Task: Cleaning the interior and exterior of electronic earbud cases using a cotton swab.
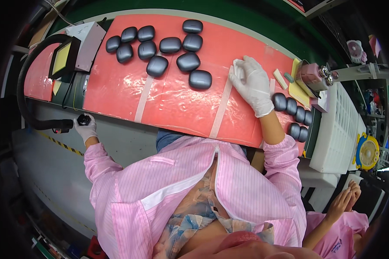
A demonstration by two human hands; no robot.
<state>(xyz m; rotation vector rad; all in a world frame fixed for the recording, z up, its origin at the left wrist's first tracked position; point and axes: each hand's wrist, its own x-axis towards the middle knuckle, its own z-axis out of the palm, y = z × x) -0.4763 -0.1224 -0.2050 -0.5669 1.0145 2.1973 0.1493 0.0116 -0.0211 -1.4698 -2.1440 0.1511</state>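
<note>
My left hand (86, 129), in a white glove, is out past the mat's left front edge. Its fingers are closed on a small black case (84, 119), held in front of the nozzle (65, 124) of a black flexible hose. My right hand (253, 86), also gloved, rests on the red mat (168, 101) with its fingers curled round what looks like a folded white cloth (237, 68). Left of it, several dark grey rounded cases (188, 62) lie spread over the mat. Nearer my right wrist, more such cases (291, 105) sit close together in short rows.
A white box with a black-framed yellow panel (61, 59) stands at the left, beside the hose. On the right are a yellow pad (299, 88), a pink pump bottle (310, 74) and a white foam tray (333, 129). Another person's hands (346, 199) show at the lower right.
</note>
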